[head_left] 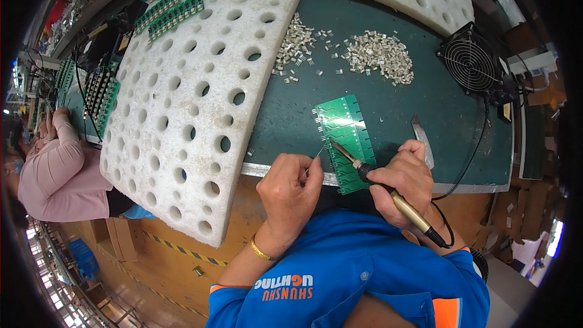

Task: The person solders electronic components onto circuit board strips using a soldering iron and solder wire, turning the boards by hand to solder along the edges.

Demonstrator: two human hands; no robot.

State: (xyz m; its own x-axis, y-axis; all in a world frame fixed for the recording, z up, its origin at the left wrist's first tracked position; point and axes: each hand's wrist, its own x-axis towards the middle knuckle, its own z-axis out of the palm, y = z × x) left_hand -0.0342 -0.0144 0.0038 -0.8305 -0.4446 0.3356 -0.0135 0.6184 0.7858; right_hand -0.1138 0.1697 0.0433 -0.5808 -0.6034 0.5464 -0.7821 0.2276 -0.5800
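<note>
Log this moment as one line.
left hand: pinching thin wire; right hand: holding soldering iron; iron tip: near left edge of green circuit board, contact unclear; beyond board: piles of small pale parts

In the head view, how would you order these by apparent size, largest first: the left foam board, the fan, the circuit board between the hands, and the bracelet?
1. Left foam board, by far.
2. Circuit board and fan: too alike to rank surely.
3. Bracelet, clearly the smallest.
</note>
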